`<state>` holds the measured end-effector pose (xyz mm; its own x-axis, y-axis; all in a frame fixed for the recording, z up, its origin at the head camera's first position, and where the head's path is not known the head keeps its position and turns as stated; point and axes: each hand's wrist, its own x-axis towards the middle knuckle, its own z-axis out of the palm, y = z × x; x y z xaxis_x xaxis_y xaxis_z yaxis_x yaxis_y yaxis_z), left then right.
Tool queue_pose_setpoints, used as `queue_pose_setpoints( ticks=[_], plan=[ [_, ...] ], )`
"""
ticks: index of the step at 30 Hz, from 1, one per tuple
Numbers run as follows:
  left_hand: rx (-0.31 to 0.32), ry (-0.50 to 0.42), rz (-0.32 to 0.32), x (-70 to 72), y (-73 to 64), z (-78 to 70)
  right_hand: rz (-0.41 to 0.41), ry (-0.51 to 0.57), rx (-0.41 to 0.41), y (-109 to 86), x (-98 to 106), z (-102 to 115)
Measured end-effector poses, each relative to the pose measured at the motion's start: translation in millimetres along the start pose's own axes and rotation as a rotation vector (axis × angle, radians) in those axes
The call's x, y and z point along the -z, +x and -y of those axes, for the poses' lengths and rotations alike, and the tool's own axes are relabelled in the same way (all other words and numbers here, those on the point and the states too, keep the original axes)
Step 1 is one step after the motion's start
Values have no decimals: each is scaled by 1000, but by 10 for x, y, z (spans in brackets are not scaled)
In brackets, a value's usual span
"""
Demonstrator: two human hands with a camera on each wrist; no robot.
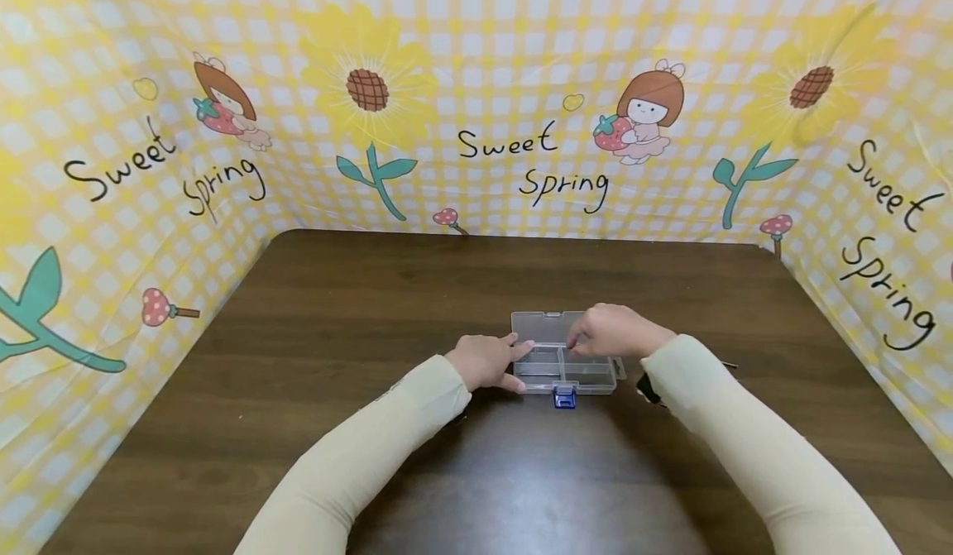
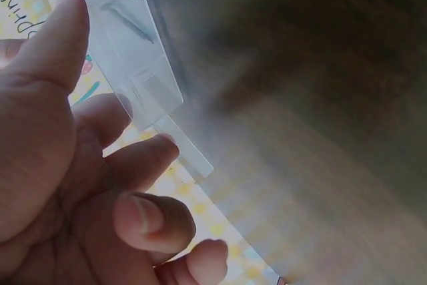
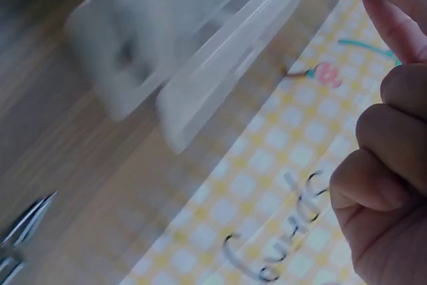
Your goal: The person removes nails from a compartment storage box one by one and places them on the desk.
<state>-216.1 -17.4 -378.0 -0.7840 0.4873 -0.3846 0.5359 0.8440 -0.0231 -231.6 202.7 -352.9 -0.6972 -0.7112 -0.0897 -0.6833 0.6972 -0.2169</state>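
A clear plastic compartment box (image 1: 588, 389) lies with its lid (image 1: 539, 325) raised at the back and a blue latch (image 1: 564, 396) at the front. My left hand (image 1: 486, 360) rests at its left end, thumb by the front corner and fingers spread toward the back edge. In the left wrist view, a thin dark rod (image 2: 128, 23) shows through the plastic. Over the back right compartment is my right hand (image 1: 616, 332), fingers curled, thumb and forefinger tips close together. Nothing shows between these fingertips (image 3: 379, 11) in the right wrist view.
Metal pointed jaws of a tool (image 3: 27, 228) lie on the table right of the box. A thin metal tip (image 1: 730, 365) pokes out past the right sleeve. Yellow checked cloth (image 1: 506, 59) walls in the brown wooden table (image 1: 357, 290) at the back and sides.
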Motion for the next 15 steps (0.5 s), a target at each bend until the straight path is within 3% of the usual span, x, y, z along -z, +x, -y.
queue_pose_setpoints(
  ticks=[7,15],
  plan=[
    [-1,13,-6,-30,55,12,28,-22,30,177,52,237],
    [9,7,14,-31,35,23,76,-84,41,322,-28,308]
  ],
)
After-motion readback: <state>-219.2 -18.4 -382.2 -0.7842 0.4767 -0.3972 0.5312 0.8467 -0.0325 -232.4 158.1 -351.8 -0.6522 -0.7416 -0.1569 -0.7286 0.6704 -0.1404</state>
